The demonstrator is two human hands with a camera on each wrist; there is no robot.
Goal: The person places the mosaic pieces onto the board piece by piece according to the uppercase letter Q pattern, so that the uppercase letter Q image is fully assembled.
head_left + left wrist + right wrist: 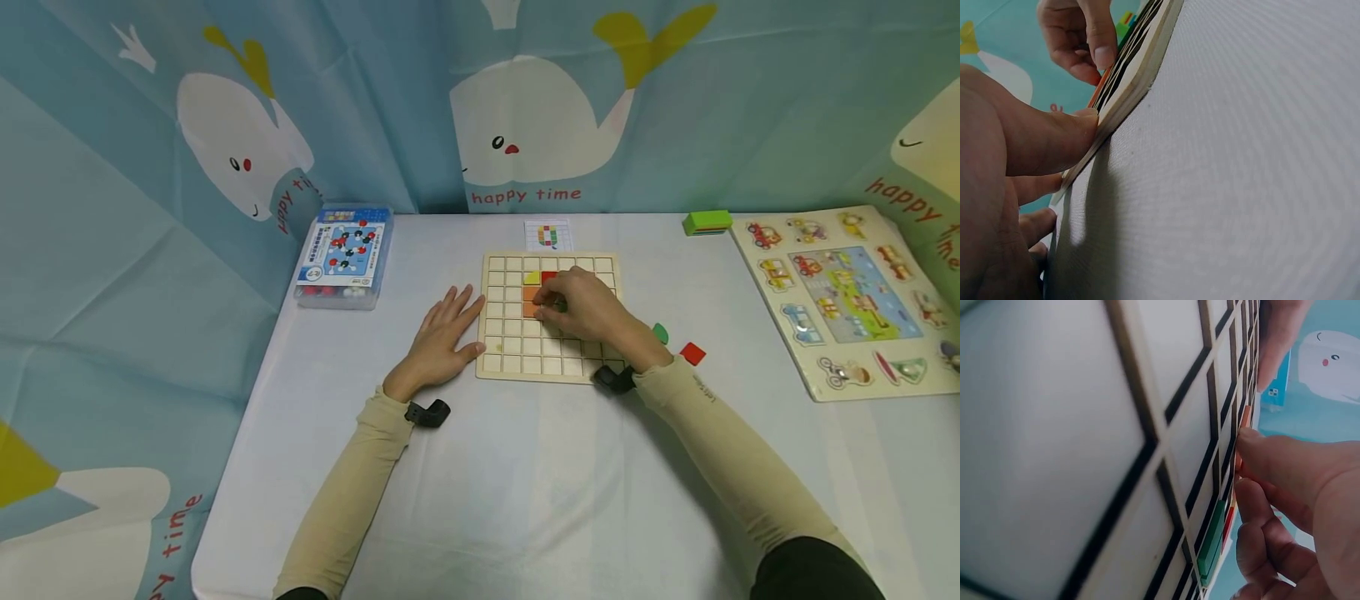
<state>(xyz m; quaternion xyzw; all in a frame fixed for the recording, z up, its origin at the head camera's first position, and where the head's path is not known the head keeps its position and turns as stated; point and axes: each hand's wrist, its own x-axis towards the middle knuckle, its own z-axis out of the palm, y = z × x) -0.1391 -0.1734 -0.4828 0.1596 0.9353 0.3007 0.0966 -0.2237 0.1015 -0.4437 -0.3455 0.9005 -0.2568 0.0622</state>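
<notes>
A wooden grid board [510, 364] lies on the table. My left hand [442, 342] is spread flat at its left edge, the thumb [1054, 140] touching the rim. Over the grid, my right hand [585, 308] pinches an orange square [1239, 461] between thumb and finger, low against the board. Orange [530, 293], yellow [532, 278] and red [549, 276] pieces sit in the cells by the fingertips. A green piece [1212, 544] lies in the grid beneath the right hand, which partly hides these pieces in the head view.
Behind the board lies a small pattern card [548, 235]. A plastic box [343, 257] stands back left, stacked green pieces [707, 222] back right. Right of the board are a loose green piece [660, 333], a red square [693, 354] and a picture puzzle [817, 367].
</notes>
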